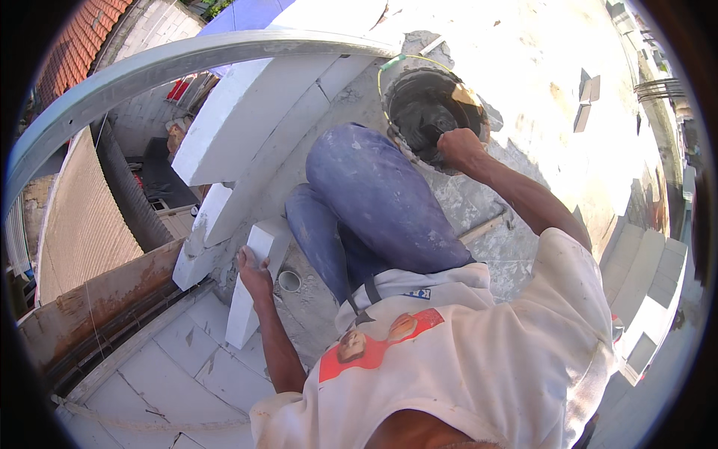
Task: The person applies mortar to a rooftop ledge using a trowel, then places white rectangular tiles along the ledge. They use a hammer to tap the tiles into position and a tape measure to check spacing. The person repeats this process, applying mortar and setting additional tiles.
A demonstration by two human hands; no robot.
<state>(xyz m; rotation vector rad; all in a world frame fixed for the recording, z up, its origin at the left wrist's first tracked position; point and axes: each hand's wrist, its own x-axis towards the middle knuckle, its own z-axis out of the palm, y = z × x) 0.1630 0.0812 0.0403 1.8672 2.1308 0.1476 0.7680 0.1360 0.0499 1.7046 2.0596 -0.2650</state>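
My left hand (pixel 256 277) grips the edge of a white lightweight concrete block (pixel 261 241) that stands tilted beside the low block wall. Ahead and to the right, my right hand (pixel 461 150) reaches over the rim into a round bucket (pixel 479 127) of wet grey mortar (pixel 419 112). Its fingers are closed round what looks like the handle of a mortar-covered tool; most of that tool is hidden by the hand and the mortar. The bucket has a thin wire handle with a green grip (pixel 392 63).
A white block wall (pixel 288 112) rises at my left, with a long metal bar (pixel 224 46) above it and a drop beyond. An open pipe end (pixel 289 281) is near my knee. A wooden-handled tool (pixel 482 228) lies right of my legs; stacked blocks (pixel 643 262) stand far right.
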